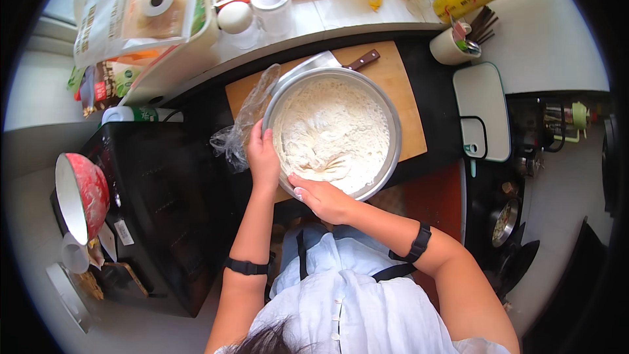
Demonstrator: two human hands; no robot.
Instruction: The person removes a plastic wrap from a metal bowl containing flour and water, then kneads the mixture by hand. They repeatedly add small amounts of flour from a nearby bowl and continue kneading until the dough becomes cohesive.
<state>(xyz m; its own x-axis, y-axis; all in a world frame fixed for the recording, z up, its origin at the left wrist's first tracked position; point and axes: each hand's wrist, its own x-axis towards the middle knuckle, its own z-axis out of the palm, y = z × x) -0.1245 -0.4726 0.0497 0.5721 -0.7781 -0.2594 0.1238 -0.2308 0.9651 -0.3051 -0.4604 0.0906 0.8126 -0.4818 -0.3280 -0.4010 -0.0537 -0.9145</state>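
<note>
A wide metal mixing bowl (394,123) holds a pale, sticky flour dough (339,132), pulled into folds near its front edge. My left hand (264,155) grips the bowl's left rim, fingers around the outer wall. At the front left, my right hand (324,200) grips the rim with flour on a fingertip; its far fingers are hidden. Under the bowl lies a wooden cutting board (405,103). A cleaver with a brown handle (362,60) rests on the board behind the bowl. Crumpled clear plastic film (245,118) lies beside my left hand.
A black cabinet-like appliance (162,196) stands at left, with a red bowl (88,196) tipped on its side. Jars (271,7) line the back ledge. At right are a utensil cup (454,49), a white board (479,108) and a small metal pan (505,223).
</note>
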